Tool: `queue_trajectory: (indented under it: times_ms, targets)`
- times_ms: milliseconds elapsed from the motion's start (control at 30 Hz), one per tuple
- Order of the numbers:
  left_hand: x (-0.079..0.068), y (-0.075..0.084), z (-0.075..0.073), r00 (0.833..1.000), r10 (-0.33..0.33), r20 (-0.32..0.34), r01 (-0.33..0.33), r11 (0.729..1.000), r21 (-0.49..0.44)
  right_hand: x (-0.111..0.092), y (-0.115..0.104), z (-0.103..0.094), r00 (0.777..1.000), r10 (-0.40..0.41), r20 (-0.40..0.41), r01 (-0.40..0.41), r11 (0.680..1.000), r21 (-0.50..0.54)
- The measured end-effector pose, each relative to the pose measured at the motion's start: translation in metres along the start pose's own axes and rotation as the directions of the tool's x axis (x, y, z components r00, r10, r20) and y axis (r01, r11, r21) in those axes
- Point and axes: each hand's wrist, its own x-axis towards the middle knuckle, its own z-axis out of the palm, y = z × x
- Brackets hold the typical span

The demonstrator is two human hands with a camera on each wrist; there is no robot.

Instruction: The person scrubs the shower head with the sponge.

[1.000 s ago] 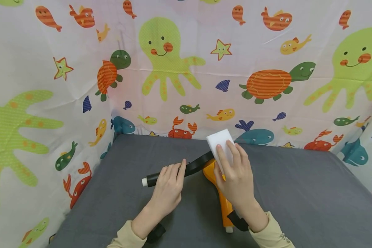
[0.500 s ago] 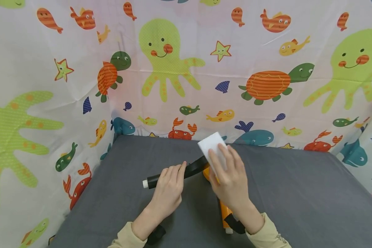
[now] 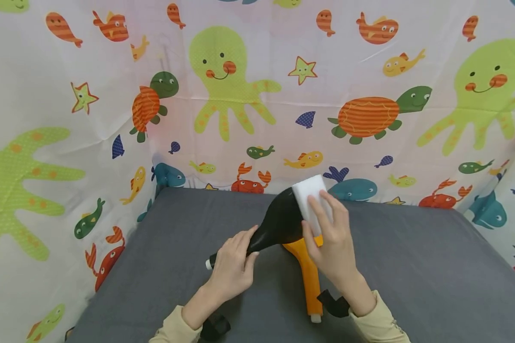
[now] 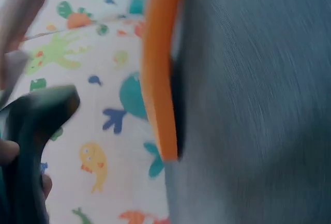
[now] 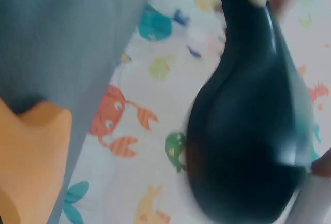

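My left hand [image 3: 232, 264] grips the narrow handle of a black paddle-shaped tool [image 3: 282, 216] with a wide, glossy, rounded head and a white handle end. The tool is held tilted above the table, head up and to the right. In my right hand [image 3: 334, 243] is a white block sponge [image 3: 310, 193], its edge right at the far end of the black head. The right wrist view shows the broad face of the black tool [image 5: 248, 115] and a corner of the white sponge [image 5: 313, 203].
An orange tool [image 3: 307, 274] of similar shape, with a white handle end, lies below my right hand on the grey cloth-covered table [image 3: 420, 271]. A curtain [image 3: 249, 62] printed with sea animals stands behind the table and along its sides.
The black tool has turned in my left hand from edge-on to showing its broad face. The sponge first moved left along it, then back right to the head's end.
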Motion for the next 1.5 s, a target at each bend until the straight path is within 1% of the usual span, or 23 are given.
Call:
queue_trajectory:
  times_ms: [33,67,100,167,200,267,400,467,500,600,633,733,800,867,933,1033,1100,1200,1267,1333,1400,1467,1500]
  targets:
    - [-0.001,0.0,0.0,0.999,-0.046,0.011,0.047,0.994,-0.103,0.001,0.004,-0.003,0.999,0.051,-0.004,-0.051,0.999,0.011]
    - [-0.001,0.0,-0.001,0.996,-0.091,0.021,0.094,0.973,-0.21,0.001,0.008,-0.006,0.995,0.096,-0.012,-0.096,0.995,0.023]
    - [-0.001,-0.001,-0.001,0.99,-0.134,0.036,0.138,0.937,-0.32,0.001,0.01,-0.009,0.991,0.13,-0.021,-0.129,0.991,0.036]
    - [-0.001,-0.001,-0.003,0.977,-0.202,0.062,0.206,0.84,-0.502,0.001,0.013,-0.014,0.985,0.153,-0.074,-0.148,0.986,0.077]
    - [-0.001,-0.001,-0.004,0.969,-0.235,0.079,0.238,0.786,-0.57,0.001,0.013,-0.015,0.982,0.152,-0.109,-0.142,0.985,0.099]
    - [0.001,0.0,-0.006,0.949,-0.293,0.118,0.294,0.683,-0.668,0.002,0.011,-0.016,0.974,0.144,-0.177,-0.121,0.983,0.136]
    - [0.004,0.005,-0.008,0.877,-0.413,0.245,0.44,0.487,-0.755,0.004,0.001,-0.01,0.959,0.105,-0.263,-0.053,0.979,0.197]
    - [0.005,0.008,-0.007,0.855,-0.43,0.289,0.469,0.404,-0.785,0.003,-0.004,-0.004,0.959,0.075,-0.275,-0.007,0.971,0.24]
    - [0.006,0.009,-0.007,0.85,-0.429,0.304,0.474,0.373,-0.798,0.002,-0.007,-0.001,0.959,0.056,-0.278,0.019,0.965,0.26]
    - [0.006,0.011,-0.006,0.849,-0.408,0.334,0.465,0.28,-0.84,0.001,-0.016,0.008,0.963,-0.005,-0.268,0.091,0.947,0.308]
    - [0.006,0.011,-0.006,0.847,-0.404,0.346,0.464,0.243,-0.852,0.0,-0.018,0.011,0.966,-0.029,-0.257,0.113,0.941,0.32]
    - [0.006,0.011,-0.005,0.838,-0.384,0.389,0.467,0.132,-0.875,-0.003,-0.026,0.017,0.971,-0.121,-0.205,0.181,0.934,0.308]
    - [0.006,0.01,-0.004,0.839,-0.359,0.409,0.464,0.079,-0.882,-0.004,-0.029,0.021,0.969,-0.188,-0.161,0.229,0.927,0.298]
    - [0.006,0.01,-0.004,0.85,-0.324,0.416,0.455,0.051,-0.889,-0.005,-0.03,0.024,0.961,-0.242,-0.129,0.27,0.922,0.277]
    - [0.005,0.01,-0.003,0.866,-0.274,0.418,0.445,0.042,-0.894,-0.003,-0.029,0.025,0.956,-0.272,-0.109,0.292,0.92,0.261]
    - [0.005,0.011,-0.003,0.884,-0.198,0.424,0.437,0.027,-0.899,0.001,-0.022,0.026,0.963,-0.252,-0.1,0.269,0.931,0.246]
    - [0.005,0.013,-0.001,0.893,-0.153,0.423,0.431,0.021,-0.902,0.005,-0.015,0.024,0.975,-0.198,-0.097,0.215,0.95,0.226]
    - [0.004,0.013,0.001,0.901,-0.125,0.415,0.42,0.015,-0.907,0.01,-0.004,0.02,0.993,-0.056,-0.104,0.076,0.977,0.202]
    - [0.004,0.013,0.001,0.902,-0.124,0.414,0.419,0.015,-0.908,0.012,0.002,0.016,0.993,0.037,-0.112,-0.015,0.982,0.186]
    - [0.003,0.012,0.002,0.9,-0.126,0.418,0.424,0.02,-0.906,0.013,0.004,0.015,0.989,0.095,-0.112,-0.072,0.979,0.192]
    - [0.003,0.012,0.003,0.899,-0.121,0.421,0.427,0.029,-0.904,0.011,0.0,0.016,0.991,0.089,-0.1,-0.067,0.977,0.205]
    - [0.003,0.011,0.004,0.898,-0.109,0.426,0.432,0.037,-0.901,0.007,-0.008,0.019,0.997,0.023,-0.069,-0.007,0.977,0.212]
    - [0.002,0.011,0.004,0.897,-0.105,0.429,0.435,0.034,-0.9,0.006,-0.013,0.02,0.998,-0.025,-0.054,0.036,0.976,0.215]
